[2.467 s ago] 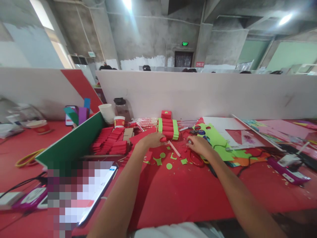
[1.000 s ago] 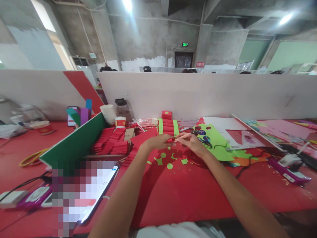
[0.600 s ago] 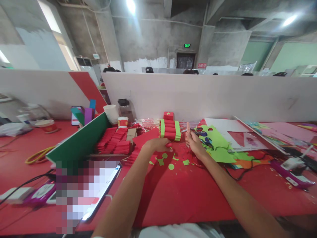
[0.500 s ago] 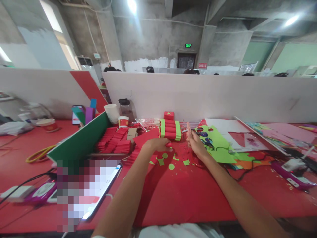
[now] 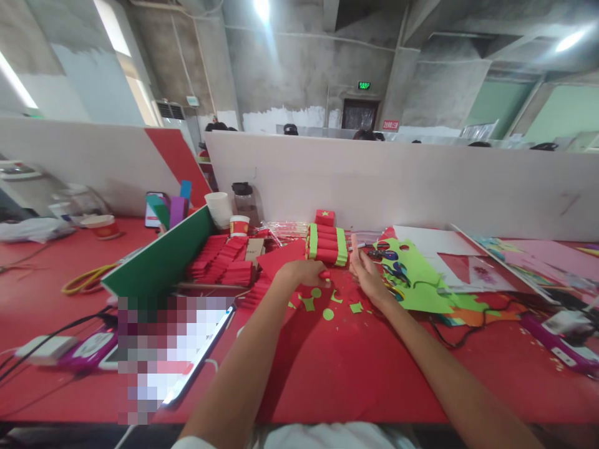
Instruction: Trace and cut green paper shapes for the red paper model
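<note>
Over the red table (image 5: 337,380), my left hand (image 5: 306,273) is closed, its fingertips on a small red paper piece (image 5: 325,274) that is mostly covered. Just to its right, my right hand (image 5: 367,274) is raised with its fingers stretched upward; I see nothing held in it. Behind both hands lies a bundle of red paper rolls (image 5: 326,245) with light green bands at its two ends. A red paper sheet (image 5: 281,257) is behind my left hand. Light green paper scraps (image 5: 329,314) are scattered in front of the hands.
Scissors (image 5: 397,272) lie on a green sheet (image 5: 421,287) at right. Folded red strips (image 5: 219,262) are piled at left beside a green board (image 5: 159,255). A phone (image 5: 196,355) rests at front left. Cups (image 5: 239,226) and a bottle (image 5: 244,202) stand near the white partition (image 5: 397,181).
The whole view has shifted slightly, so things appear further right. My right hand has drawn a little left against the table, its fingers more spread. My left hand keeps the red piece.
</note>
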`<state>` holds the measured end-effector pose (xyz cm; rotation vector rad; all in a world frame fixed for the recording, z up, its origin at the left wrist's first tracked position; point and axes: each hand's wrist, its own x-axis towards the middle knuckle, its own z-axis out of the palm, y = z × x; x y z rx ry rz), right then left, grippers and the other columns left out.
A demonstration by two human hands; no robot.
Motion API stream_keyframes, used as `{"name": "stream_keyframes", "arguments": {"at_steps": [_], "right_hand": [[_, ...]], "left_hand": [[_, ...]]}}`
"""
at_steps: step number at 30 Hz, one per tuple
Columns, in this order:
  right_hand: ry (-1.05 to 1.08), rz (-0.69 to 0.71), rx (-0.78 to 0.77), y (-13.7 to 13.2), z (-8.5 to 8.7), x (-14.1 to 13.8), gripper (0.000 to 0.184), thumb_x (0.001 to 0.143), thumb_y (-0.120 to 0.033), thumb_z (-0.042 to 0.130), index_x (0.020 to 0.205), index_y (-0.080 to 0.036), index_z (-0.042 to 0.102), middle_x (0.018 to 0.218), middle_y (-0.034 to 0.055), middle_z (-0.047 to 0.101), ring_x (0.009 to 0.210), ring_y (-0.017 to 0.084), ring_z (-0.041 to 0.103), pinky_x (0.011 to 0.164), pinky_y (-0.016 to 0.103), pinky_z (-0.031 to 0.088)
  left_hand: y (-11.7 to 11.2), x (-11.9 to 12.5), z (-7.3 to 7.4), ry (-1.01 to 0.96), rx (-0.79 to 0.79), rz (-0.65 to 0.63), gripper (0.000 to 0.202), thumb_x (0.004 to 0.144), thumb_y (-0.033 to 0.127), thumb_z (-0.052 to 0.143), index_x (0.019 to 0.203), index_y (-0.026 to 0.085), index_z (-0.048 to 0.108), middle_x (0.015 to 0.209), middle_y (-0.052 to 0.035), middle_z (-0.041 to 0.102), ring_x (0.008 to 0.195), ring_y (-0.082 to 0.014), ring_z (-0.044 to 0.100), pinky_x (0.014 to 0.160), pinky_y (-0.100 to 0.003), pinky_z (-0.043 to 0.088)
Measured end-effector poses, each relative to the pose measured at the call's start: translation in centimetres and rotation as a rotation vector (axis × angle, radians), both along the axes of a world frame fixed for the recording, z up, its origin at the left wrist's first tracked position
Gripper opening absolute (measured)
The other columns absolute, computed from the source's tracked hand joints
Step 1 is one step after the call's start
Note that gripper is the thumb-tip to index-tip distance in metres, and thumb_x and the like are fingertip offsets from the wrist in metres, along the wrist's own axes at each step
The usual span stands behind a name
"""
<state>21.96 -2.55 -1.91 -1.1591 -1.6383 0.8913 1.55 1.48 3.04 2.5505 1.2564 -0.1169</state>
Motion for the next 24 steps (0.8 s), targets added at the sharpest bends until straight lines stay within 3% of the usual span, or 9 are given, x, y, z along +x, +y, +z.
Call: {"name": "stream_keyframes", "arguments": {"at_steps": [3,7,11,14,17,20,24], "right_hand": [[0.132,-0.003,-0.016,0.1,-1.0,-1.0,0.045,0.091,-0.068,0.043,0.092,-0.024,0.05,0.075,-0.0009,0.053,0.056,0.013,0.051,0.05,0.023,0.04],[0.114,0.022,0.012,0.2,-1.5,-1.7,0.044,0.091,-0.067,0.045,0.094,-0.024,0.058,0.092,0.0039,0.063,0.083,0.022,0.065,0.068,0.031,0.05],[0.061,-0.09,0.153,0.2,-0.7,-1.1,0.043,0.093,-0.061,0.047,0.093,-0.022,0.066,0.102,0.0063,0.067,0.096,0.025,0.063,0.083,0.035,0.048],[0.044,-0.224,0.261,0.0,0.6,-0.3,0.044,0.092,-0.059,0.051,0.089,-0.02,0.07,0.094,0.0065,0.068,0.092,0.025,0.061,0.081,0.034,0.046],[0.122,-0.27,0.324,-0.5,1.8,0.3,0.039,0.091,-0.055,0.057,0.086,-0.018,0.07,0.078,0.0038,0.067,0.075,0.02,0.059,0.068,0.03,0.045],[0.236,-0.25,0.412,-1.2,2.8,0.3,0.03,0.087,-0.048,0.065,0.079,-0.019,0.068,0.07,0.0017,0.064,0.065,0.017,0.058,0.063,0.029,0.046],[0.248,-0.132,0.422,-2.3,3.5,-0.2,0.02,0.084,-0.04,0.071,0.089,-0.021,0.07,0.076,0.0021,0.069,0.069,0.018,0.064,0.066,0.03,0.052]], "left_hand": [[0.1,0.1,0.1,0.036,-0.003,-0.039,0.036,0.079,0.054,0.061,0.091,0.021,0.068,0.095,-0.0088,0.074,0.078,-0.0215,0.067,0.062,-0.026,0.045],[0.2,0.3,0.0,0.075,-0.015,-0.046,0.044,0.076,0.057,0.064,0.1,0.021,0.069,0.1,-0.0098,0.074,0.081,-0.0226,0.067,0.063,-0.027,0.046],[0.3,0.2,0.2,-0.002,-0.04,-0.08,0.036,0.07,0.053,0.071,0.082,0.019,0.069,0.078,-0.0059,0.071,0.066,-0.0189,0.061,0.058,-0.026,0.041],[0.5,0.1,0.3,-0.171,-0.096,-0.139,0.037,0.069,0.054,0.072,0.068,0.018,0.063,0.058,0.0002,0.058,0.054,-0.0134,0.049,0.053,-0.026,0.036],[0.6,0.1,0.3,-0.35,-0.134,-0.198,0.04,0.072,0.056,0.07,0.066,0.017,0.061,0.057,0.0025,0.052,0.053,-0.0106,0.044,0.052,-0.024,0.034],[0.6,0.3,0.2,-0.488,-0.162,-0.265,0.039,0.076,0.054,0.068,0.072,0.015,0.065,0.062,0.0013,0.056,0.057,-0.0104,0.046,0.055,-0.023,0.035],[0.2,0.5,0.5,-0.609,-0.193,-0.309,0.034,0.08,0.047,0.066,0.082,0.013,0.07,0.07,-0.0008,0.061,0.061,-0.0101,0.049,0.06,-0.023,0.039]]}}
